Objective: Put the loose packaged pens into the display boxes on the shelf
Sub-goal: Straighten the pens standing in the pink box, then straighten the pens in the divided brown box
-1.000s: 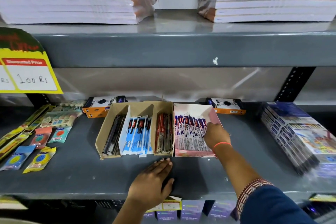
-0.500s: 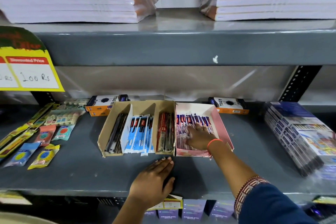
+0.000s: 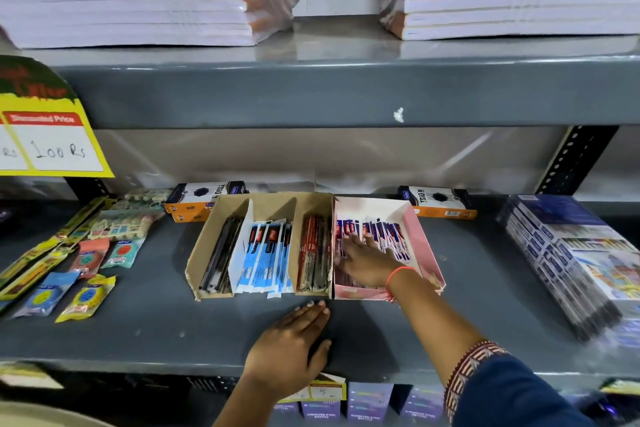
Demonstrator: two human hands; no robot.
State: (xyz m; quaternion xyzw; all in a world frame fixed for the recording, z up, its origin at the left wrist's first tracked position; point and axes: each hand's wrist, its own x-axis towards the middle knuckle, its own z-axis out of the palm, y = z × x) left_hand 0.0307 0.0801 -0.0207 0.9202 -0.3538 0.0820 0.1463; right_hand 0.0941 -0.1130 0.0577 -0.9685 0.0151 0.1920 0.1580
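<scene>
- The pens (image 3: 388, 236) lie in the pink box (image 3: 426, 246) at the middle of the shelf (image 3: 485, 305), a row of purple-and-white packs too blurred to count; their long axes run 12 to 6 o'clock, tilted slightly toward 11.
- Two display boxes stand touching: the pink one, and at its 9 o'clock a brown box (image 3: 197, 263) with three compartments.
- The compartments hold black pens (image 3: 221, 256), blue packs (image 3: 266, 253) and red pens (image 3: 315, 253), all lengthwise 12 to 6.
- The right hand (image 3: 367, 262) lies palm down on the pink box's packs, fingers spread toward 10 o'clock, pinching nothing; the forearm comes from 5 o'clock.
- The left hand (image 3: 289, 348) rests flat on the shelf at the brown box's 6 o'clock, fingers together pointing to 1 o'clock, empty.
- Two orange-edged boxes (image 3: 201, 199) sit behind, at 12 o'clock.
- Small packets (image 3: 86, 298) lie at 9 o'clock, stacked sets (image 3: 568, 253) at 3 o'clock.
</scene>
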